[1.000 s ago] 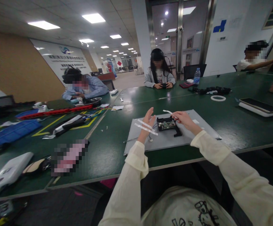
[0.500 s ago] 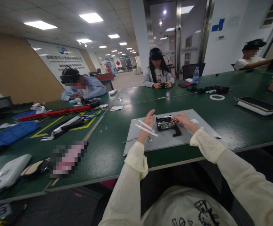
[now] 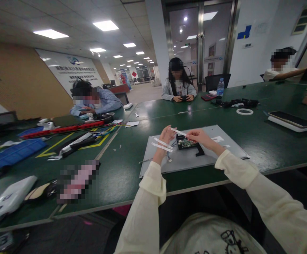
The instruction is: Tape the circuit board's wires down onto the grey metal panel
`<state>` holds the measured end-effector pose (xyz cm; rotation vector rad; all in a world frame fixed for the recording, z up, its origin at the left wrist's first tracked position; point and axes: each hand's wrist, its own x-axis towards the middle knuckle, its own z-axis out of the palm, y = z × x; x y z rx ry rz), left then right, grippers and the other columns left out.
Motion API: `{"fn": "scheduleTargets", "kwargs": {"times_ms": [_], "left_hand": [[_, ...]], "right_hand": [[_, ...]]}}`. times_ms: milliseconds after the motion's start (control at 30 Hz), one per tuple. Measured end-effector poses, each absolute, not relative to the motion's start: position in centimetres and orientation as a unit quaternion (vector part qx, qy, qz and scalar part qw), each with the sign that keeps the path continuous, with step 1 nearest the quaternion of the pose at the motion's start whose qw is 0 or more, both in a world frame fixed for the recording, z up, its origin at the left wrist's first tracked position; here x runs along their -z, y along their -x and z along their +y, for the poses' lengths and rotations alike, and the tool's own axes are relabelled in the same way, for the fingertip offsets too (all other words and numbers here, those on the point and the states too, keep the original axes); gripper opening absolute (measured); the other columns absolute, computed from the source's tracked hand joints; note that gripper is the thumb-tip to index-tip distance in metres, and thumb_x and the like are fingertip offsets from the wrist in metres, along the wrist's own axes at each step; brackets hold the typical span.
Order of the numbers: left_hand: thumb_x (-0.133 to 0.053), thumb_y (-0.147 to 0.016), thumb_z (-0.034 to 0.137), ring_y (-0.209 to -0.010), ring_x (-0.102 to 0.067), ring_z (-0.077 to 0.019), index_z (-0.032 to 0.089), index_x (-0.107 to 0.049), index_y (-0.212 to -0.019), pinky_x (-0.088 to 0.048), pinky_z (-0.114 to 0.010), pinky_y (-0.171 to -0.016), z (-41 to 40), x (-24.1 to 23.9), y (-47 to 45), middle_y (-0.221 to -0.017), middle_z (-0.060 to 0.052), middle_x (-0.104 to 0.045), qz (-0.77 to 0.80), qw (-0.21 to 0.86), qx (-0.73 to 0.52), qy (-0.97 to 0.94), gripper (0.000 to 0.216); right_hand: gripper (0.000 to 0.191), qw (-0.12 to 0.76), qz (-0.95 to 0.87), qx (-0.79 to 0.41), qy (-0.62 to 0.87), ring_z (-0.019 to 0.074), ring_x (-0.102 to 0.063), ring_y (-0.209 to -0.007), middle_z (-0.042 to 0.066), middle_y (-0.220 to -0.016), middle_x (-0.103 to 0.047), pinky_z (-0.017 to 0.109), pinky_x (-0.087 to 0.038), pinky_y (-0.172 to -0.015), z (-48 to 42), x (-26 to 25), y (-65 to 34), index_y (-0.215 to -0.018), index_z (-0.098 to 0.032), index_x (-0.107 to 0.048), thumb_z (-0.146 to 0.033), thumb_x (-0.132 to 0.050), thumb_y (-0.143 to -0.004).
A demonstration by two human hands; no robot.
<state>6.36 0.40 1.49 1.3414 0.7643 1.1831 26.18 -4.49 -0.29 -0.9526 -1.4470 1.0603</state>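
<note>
Above a grey metal panel (image 3: 216,150) on the green table, both my hands meet on a thin white strip (image 3: 178,132). My right hand (image 3: 198,135) pinches its right end. The fingers of my left hand (image 3: 166,137) are curled at its left end, and two more white strips (image 3: 162,145) stick to the back of that hand and wrist. Just beneath my hands, a small circuit board in a black bracket (image 3: 189,144) lies on the panel.
A roll of white tape (image 3: 244,111), a water bottle (image 3: 220,86) and black gear (image 3: 236,102) lie farther back. A tablet (image 3: 292,120) rests at the right. Blue trays (image 3: 14,152), a red strip (image 3: 71,127) and cables fill the left. Three other people sit around the table.
My right hand has swung left with the white strip, from over the circuit board to my left hand, whose fingers have curled in from spread to meet it.
</note>
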Motion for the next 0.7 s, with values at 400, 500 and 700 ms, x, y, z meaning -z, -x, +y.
{"fn": "scheduleTargets", "kwargs": {"times_ms": [400,500,700], "left_hand": [[-0.071,-0.073,0.044,-0.085,-0.071,-0.0199,0.014,-0.071,-0.092,-0.054,-0.032,-0.085,-0.5,-1.3,-7.0,-0.089,-0.011,-0.074,0.301,0.596,-0.467,-0.579,0.036],[-0.072,-0.072,0.046,-0.087,-0.071,-0.0214,0.013,-0.071,-0.095,-0.055,-0.033,-0.084,-0.6,-1.5,-7.1,-0.091,-0.012,-0.074,0.297,0.588,-0.474,-0.584,0.040],[-0.066,-0.076,0.051,-0.083,-0.071,-0.0220,0.013,-0.071,-0.102,-0.057,-0.033,-0.077,-0.8,-1.9,-6.7,-0.093,-0.012,-0.074,0.313,0.559,-0.462,-0.613,0.046]], "right_hand": [[0.038,0.501,-0.638,-0.385,0.440,0.0097,-0.051,-0.053,0.003,-0.064,-0.062,0.022,-0.040,-0.050,-5.1,0.2,-25.4,-0.080,-0.011,-0.071,-0.049,-0.069,-0.072],[0.035,0.507,-0.625,-0.396,0.441,0.0104,-0.055,-0.054,0.004,-0.066,-0.064,0.022,-0.043,-0.052,-5.3,0.0,-25.2,-0.082,-0.012,-0.071,-0.045,-0.070,-0.073],[0.047,0.510,-0.608,-0.432,0.428,0.0138,-0.065,-0.073,0.007,-0.096,-0.071,0.023,-0.049,-0.064,-4.7,0.3,-25.5,-0.123,-0.018,-0.060,-0.032,-0.065,-0.079]]}}
